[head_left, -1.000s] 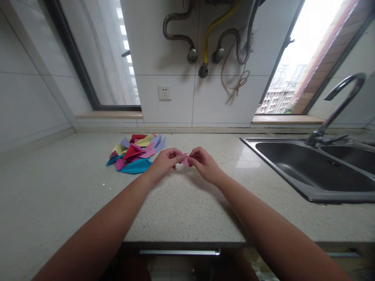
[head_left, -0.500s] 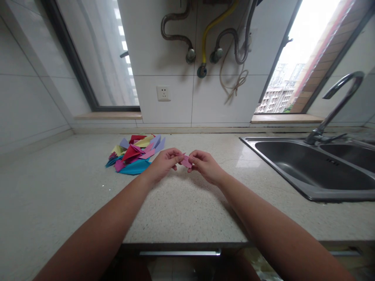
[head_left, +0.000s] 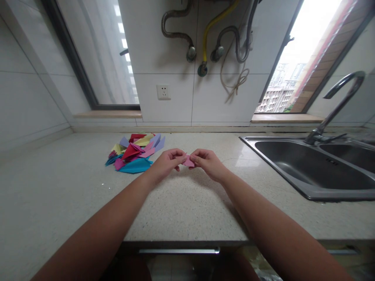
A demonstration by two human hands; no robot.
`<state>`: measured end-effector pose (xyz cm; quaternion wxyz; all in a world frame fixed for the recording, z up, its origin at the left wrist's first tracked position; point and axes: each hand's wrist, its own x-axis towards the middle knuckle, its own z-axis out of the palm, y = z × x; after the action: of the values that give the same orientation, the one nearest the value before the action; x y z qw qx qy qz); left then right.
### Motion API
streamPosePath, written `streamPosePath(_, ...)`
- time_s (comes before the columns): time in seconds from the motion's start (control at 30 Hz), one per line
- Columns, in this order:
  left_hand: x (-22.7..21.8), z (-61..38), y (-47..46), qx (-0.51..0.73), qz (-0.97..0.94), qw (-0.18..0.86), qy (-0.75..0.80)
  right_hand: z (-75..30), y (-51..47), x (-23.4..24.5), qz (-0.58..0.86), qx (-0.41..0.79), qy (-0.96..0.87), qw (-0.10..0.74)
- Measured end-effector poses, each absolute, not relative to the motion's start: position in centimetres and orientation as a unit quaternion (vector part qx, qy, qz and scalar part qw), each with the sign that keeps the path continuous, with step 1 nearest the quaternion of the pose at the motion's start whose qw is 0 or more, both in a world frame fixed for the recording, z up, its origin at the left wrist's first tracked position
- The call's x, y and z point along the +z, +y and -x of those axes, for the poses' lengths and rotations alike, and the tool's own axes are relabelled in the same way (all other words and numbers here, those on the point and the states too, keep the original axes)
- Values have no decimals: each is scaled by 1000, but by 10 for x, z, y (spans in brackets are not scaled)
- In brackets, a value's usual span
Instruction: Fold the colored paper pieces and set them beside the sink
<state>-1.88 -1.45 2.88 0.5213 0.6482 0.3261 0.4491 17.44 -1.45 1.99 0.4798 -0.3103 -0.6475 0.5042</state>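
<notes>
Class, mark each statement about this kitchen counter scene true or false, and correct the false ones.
1. The left hand and right hand together pinch a small pink paper. True.
2. The pile of coloured papers lies to the right of the hands. False: the pile lies to their left, on the countertop.
3. A wall socket sits on the tiles between the two windows. True.
4. Water is running from the faucet. False: no stream shows at the faucet.
</notes>
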Motion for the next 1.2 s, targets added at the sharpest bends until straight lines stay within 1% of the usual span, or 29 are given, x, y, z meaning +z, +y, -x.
streamPosePath(0.1,25,15,-12,463,-650,499,337,-173,-15,20,315,501,-647,481)
streamPosePath(0.23,24,15,-11,464,-650,505,326,-173,-13,18,310,484,-664,478)
streamPosePath(0.43,26,18,-14,486,-655,493,303,-173,-4,13,278,536,-642,471)
streamPosePath(0.63,24,18,-10,507,-636,485,322,-174,-8,20,257,549,-631,484)
streamPosePath(0.7,24,18,-10,512,-637,478,322,-173,-11,22,258,534,-638,492)
streamPosePath(0.93,25,18,-11,477,-683,445,329,-171,-13,22,293,407,-717,485)
streamPosePath(1.07,24,21,-10,478,-689,437,325,-174,-14,23,291,401,-729,473)
streamPosePath(1.2,26,23,-14,458,-694,467,301,-176,-18,27,264,437,-733,449)
